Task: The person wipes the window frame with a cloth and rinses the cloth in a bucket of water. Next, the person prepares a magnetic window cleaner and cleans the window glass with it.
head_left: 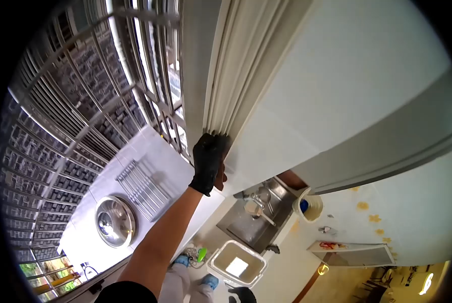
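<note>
My left hand point(207, 160), in a black glove, reaches up to the bottom of the pale window frame point(241, 60). Its fingers are bent against the grooved track, closed around something dark brown point(220, 177). Most of that brown thing is hidden by the glove, so its kind cannot be told. At the bottom edge my right hand point(243, 294), also gloved in black, is partly cut off. Its visible fingers are apart, with nothing seen between them. Close to it on the floor stands a pale rectangular tub point(260, 263), with a bright white patch inside.
Left of the frame are metal window bars point(92, 96) and a white tiled ledge point(152, 146) holding a metal rack point(144, 191) and a round steel lid point(115, 222). A steel sink point(246, 227) and a white bucket point(314, 206) are lower right. Blue-covered feet point(210, 281) stand below.
</note>
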A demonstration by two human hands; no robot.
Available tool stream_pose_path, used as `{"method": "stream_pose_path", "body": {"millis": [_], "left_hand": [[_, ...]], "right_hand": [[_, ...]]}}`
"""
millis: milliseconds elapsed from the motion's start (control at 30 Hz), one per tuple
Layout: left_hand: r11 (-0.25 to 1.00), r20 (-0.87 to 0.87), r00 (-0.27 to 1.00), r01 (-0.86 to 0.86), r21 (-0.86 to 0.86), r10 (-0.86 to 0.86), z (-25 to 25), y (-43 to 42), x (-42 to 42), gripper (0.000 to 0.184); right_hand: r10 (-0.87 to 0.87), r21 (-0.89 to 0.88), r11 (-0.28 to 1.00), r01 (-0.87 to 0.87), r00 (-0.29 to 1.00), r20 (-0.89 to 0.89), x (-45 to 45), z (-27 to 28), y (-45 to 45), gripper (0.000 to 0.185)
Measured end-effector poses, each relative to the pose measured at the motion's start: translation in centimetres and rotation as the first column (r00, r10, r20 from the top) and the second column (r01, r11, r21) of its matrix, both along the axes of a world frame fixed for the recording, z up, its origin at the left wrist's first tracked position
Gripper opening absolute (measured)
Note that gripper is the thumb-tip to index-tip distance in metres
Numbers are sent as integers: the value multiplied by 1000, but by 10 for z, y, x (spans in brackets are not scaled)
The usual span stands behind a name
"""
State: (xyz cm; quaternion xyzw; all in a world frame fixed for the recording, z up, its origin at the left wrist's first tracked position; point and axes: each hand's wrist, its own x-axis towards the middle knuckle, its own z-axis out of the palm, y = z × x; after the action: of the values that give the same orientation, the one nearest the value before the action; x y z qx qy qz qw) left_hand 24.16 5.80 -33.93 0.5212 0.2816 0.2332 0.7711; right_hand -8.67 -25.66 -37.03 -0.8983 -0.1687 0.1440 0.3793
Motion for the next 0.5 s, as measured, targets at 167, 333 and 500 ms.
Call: {"method": "stream_pose_path", "body": {"millis": [167,333,500], "left_hand": [[946,-105,987,81,-315,-119,-117,4,-2,26],[955,-116,988,68,-290,-105,-249,-1,-2,30],[949,-156,983,41,-313,-94,-387,1,-1,30]], "right_hand": [[-163,-54,987,154,900,-403,-47,-69,-24,27],[-307,-186,951,245,811,-498,-52,-137,-26,26],[-388,-272,920,282,747,-540,-56,-206,-29,26]]}}
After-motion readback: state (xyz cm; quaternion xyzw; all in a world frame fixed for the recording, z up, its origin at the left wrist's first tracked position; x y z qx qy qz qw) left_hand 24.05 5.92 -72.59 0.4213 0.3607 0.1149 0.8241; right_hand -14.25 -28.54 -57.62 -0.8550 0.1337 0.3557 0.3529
